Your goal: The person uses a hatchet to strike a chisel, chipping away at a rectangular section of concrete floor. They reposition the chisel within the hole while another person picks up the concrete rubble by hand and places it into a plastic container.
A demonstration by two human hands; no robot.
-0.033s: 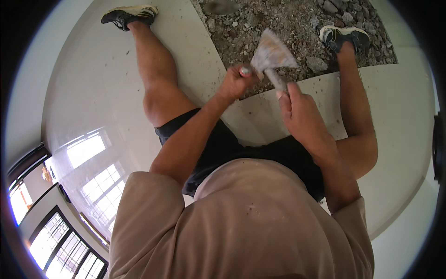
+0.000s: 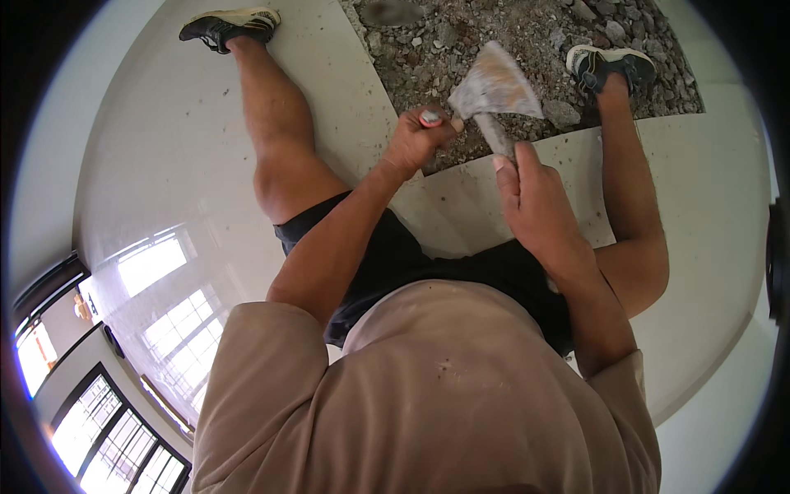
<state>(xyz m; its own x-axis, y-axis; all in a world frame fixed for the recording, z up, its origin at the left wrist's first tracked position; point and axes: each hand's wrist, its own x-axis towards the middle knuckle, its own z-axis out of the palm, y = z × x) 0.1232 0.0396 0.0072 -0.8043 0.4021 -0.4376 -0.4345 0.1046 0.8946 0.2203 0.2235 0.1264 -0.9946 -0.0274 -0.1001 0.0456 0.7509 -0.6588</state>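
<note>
My right hand (image 2: pixel 539 198) is wrapped round the grey handle of a hatchet (image 2: pixel 496 85). Its wide, fan-shaped head is pale with dust and has orange-brown patches; slight blur softens it. The narrow end of the head points left, close to my left hand (image 2: pixel 415 140). That hand is closed in a fist around what looks like a chisel (image 2: pixel 430 118), of which only the round silver end with a red-orange rim shows on top. The rest of it is hidden beneath my fingers. Both hands are over the near edge of a rubble patch (image 2: pixel 461 49).
Large pale floor tiles (image 2: pixel 164 148) border the broken grey rubble. My left shoe (image 2: pixel 230 29) rests on the tile, my right shoe (image 2: pixel 611 67) at the rubble's right side. Loose stone lumps (image 2: pixel 561 114) lie near the hatchet. Window light reflects off the floor at left.
The hatchet head has shifted slightly to the right and up, with my right hand following a little. My left hand has moved slightly, still closed round the chisel.
</note>
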